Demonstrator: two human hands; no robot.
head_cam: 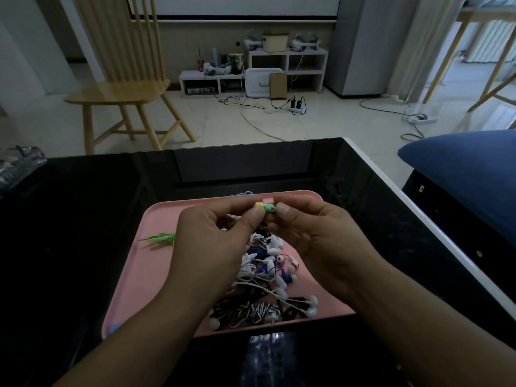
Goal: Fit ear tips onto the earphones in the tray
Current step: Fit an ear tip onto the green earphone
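Observation:
A pink tray (145, 263) lies on the black glossy table and holds a tangled heap of earphones (268, 277) in white, black, blue and red. Above the tray's far half, my left hand (212, 241) pinches a small yellow earbud piece (258, 205) between thumb and forefinger. My right hand (315, 236) pinches a pale green ear tip (269, 208) that touches the yellow piece. A green cable with its plug (160, 237) trails from under my left hand across the tray's left side.
The black table (83, 219) has a white edge on the right. A clear plastic bag (19, 166) lies at its far left. A wooden chair (122, 88) stands beyond the table, with low shelves and floor cables behind. A blue cushion (469, 174) sits at right.

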